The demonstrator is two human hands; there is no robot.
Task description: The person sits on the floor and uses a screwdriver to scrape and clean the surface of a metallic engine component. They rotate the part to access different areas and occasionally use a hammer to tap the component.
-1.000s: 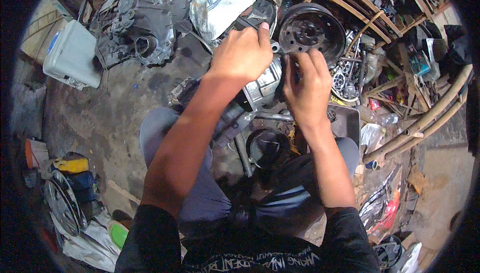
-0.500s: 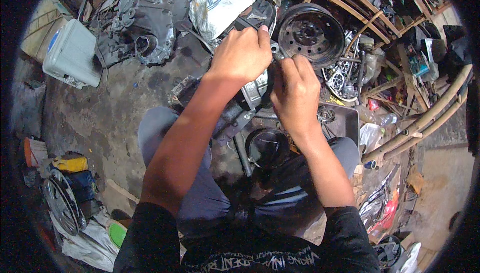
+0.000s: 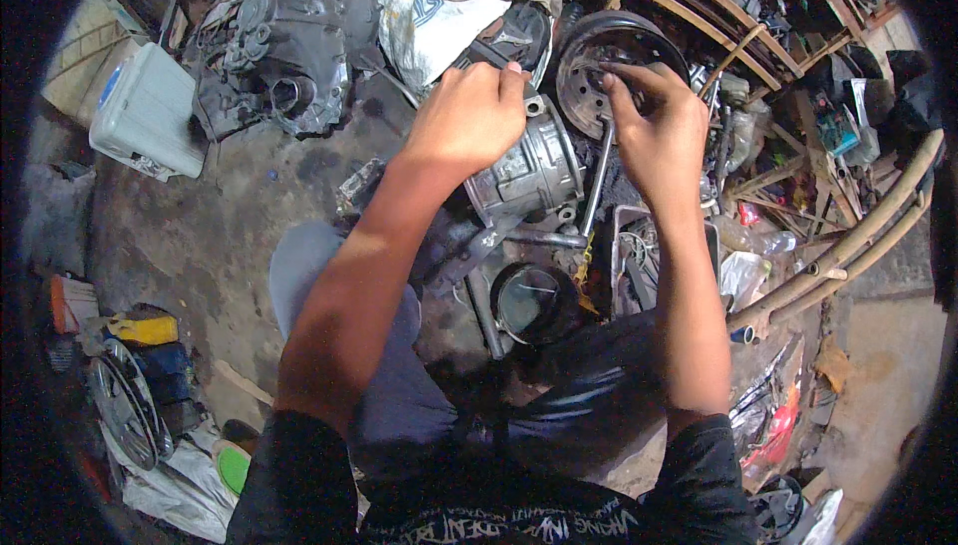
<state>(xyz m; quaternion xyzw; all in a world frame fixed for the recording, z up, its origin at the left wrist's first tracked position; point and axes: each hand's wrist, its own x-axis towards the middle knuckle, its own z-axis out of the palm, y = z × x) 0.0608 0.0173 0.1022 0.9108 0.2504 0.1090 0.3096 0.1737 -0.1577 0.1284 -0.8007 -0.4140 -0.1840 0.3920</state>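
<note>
My left hand is closed over the upper left edge of a silvery, round metal housing, its fingertips hidden behind the part. A small lug with a hole stands beside its thumb. To the right, my right hand is raised above the black wheel rim, thumb and forefinger brought together in a pinch. Whatever lies between those fingertips is too small to make out. Below the right hand, a long metal bar wrench slants down along the housing's right side.
Near my knees lie a round black pan and a tray of tools. A large gearbox casing and a grey plastic container stand at far left. Wooden slats and bamboo poles bound the right side.
My right hand has moved right, away from the housing and my left hand, uncovering the housing's side and the bar wrench. My left hand has shifted slightly left and down.
</note>
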